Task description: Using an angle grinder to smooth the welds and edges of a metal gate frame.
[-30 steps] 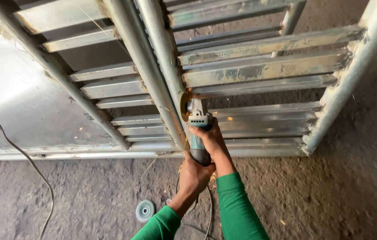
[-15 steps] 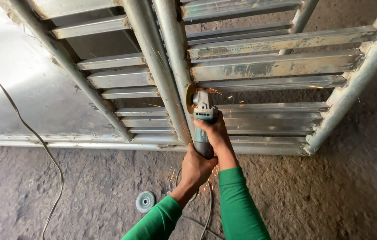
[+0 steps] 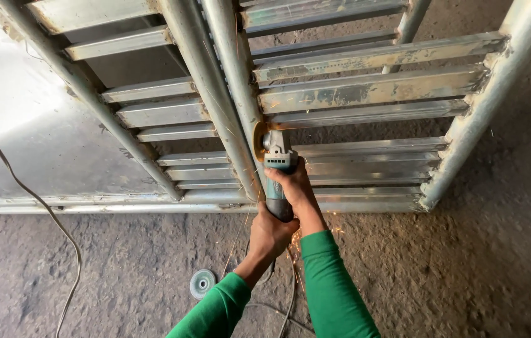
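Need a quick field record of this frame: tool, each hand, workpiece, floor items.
tool: angle grinder, disc against an upright tube of the frame, sparks flying
right hand: grips the grinder body near the head
left hand: grips the rear of the handle
workpiece: metal frame with horizontal slats, lying on the ground
floor: spare disc; cable at left
sleeves: green

You stand on a rough, dusty grey concrete floor (image 3: 453,269), mottled and uneven, with a thin cable (image 3: 40,206) snaking across it at your left. A small round disc (image 3: 202,283) lies on the floor near your feet. To the left a pale sheet-metal panel (image 3: 21,125) catches bright daylight and glares almost white.
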